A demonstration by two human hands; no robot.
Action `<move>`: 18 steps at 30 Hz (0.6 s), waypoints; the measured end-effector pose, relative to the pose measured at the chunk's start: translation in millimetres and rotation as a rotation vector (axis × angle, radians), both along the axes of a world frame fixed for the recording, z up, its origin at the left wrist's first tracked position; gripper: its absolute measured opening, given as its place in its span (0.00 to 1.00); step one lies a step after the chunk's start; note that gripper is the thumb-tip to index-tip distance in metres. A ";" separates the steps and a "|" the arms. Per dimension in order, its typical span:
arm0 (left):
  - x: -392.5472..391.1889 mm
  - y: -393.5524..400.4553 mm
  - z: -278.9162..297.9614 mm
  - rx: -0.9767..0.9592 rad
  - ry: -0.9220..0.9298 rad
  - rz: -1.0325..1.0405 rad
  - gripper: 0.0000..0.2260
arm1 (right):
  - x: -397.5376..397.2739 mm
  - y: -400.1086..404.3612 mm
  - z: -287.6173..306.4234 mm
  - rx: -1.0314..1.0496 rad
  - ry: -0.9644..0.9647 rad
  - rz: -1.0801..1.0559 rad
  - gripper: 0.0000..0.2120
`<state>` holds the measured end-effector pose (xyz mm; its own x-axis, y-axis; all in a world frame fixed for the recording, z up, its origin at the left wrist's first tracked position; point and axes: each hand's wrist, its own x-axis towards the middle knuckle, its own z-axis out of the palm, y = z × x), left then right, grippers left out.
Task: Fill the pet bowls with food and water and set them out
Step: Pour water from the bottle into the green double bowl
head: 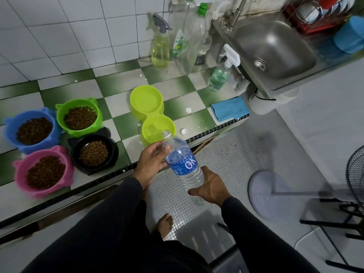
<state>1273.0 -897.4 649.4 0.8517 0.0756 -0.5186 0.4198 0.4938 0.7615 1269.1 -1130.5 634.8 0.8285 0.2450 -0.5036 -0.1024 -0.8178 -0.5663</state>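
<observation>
A clear water bottle (184,164) with a blue label and no cap tilts toward a lime double bowl (152,115) on the checkered counter. My right hand (211,187) grips its base and my left hand (152,159) holds it by the shoulder. Its open mouth hangs over the near cup of the double bowl; the far cup seems to hold water. At the left stand a blue bowl (31,129), a green bowl (78,116), a black bowl (93,152) and a pink bowl (44,171), all filled with brown kibble. A white cap (184,132) lies beside the double bowl.
A folded blue cloth (229,109) lies near the steel sink (271,50). Spray bottles (160,48) and tall clear bottles (190,36) stand at the tiled wall. A floor fan (275,192) stands on the right. My bare foot (166,223) is on the mosaic floor.
</observation>
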 end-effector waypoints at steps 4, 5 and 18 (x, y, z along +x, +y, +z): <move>1.9 2.1 -3.1 0.009 0.003 -0.018 0.23 | 2.3 0.3 -0.5 0.000 0.024 -0.021 0.31; 2.1 2.7 -4.5 0.011 0.006 -0.020 0.23 | 2.1 -0.1 -1.2 0.005 0.029 -0.028 0.32; 0.3 4.7 -11.0 0.060 0.003 -0.007 0.16 | 0.6 -0.4 -4.6 -0.004 0.070 -0.035 0.31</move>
